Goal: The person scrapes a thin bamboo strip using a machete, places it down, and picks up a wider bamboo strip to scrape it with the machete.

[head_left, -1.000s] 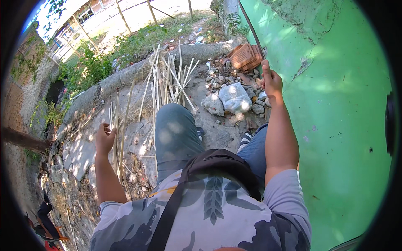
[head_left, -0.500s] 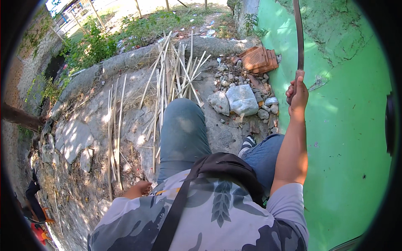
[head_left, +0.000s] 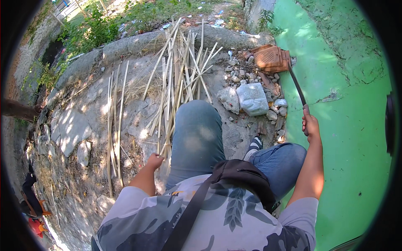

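"Right hand (head_left: 310, 125)?"
"Clenched round the brown handle (head_left: 306, 109) of a long, dark, curved metal blade (head_left: 297, 85), before the green wall (head_left: 347, 146)."
"Left hand (head_left: 155, 161)?"
"Beside long, pale wooden strips (head_left: 176, 69); I can't tell whether it grasps any."

The left knee (head_left: 199, 129) hides part of the pale strips (head_left: 179, 69); the right hand (head_left: 311, 125) covers part of the knife handle (head_left: 306, 109); whether the left hand (head_left: 154, 162) touches a strip cannot be told.
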Motion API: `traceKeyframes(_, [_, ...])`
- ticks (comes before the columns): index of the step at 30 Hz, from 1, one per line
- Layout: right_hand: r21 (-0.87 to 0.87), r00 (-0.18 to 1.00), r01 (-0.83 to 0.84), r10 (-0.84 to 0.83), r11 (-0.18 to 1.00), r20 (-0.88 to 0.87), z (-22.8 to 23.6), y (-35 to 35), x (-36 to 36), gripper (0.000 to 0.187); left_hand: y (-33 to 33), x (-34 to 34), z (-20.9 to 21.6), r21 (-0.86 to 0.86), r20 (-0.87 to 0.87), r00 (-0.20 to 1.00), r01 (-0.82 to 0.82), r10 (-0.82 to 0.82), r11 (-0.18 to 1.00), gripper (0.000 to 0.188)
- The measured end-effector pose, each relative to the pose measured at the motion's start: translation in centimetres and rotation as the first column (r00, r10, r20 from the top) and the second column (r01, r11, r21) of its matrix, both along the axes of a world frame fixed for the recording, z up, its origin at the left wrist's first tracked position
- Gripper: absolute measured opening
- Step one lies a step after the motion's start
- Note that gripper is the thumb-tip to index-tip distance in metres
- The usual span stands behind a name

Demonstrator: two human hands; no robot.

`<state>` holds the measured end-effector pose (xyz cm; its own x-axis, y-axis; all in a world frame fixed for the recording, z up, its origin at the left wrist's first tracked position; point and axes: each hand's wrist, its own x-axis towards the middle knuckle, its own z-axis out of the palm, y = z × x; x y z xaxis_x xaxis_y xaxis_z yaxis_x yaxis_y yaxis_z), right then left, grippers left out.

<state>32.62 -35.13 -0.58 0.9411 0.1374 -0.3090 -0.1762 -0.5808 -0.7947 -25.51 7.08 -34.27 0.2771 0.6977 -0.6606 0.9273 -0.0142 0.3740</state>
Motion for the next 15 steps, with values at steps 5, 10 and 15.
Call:
traceKeyframes(5, [-0.257, 0.99, -0.084, 0.052, 0.963, -0.128, -1.9, -2.0, 0.6, 0.043, 1.7, 4.4, 0.0, -0.105, -0.049, 0.999, 0.006, -0.011, 0.994, 0.067])
traceKeyframes(10, [-0.514, 0.967, -0.239, 0.156, 0.824, -0.2, -1.3, 0.0, -0.1, 0.043, 2.6, 7.0, -2.7, -0.047, 0.009, 0.991, 0.137, -0.137, 0.989, 0.072])
traceKeyframes(15, [-0.55, 0.94, -0.328, 0.206, 0.768, -0.272, -1.1, 0.8, 0.0, 0.048, 4.2, 11.6, -3.4, 0.046, 0.0, 0.983, 0.181, -0.181, 0.982, 0.076])
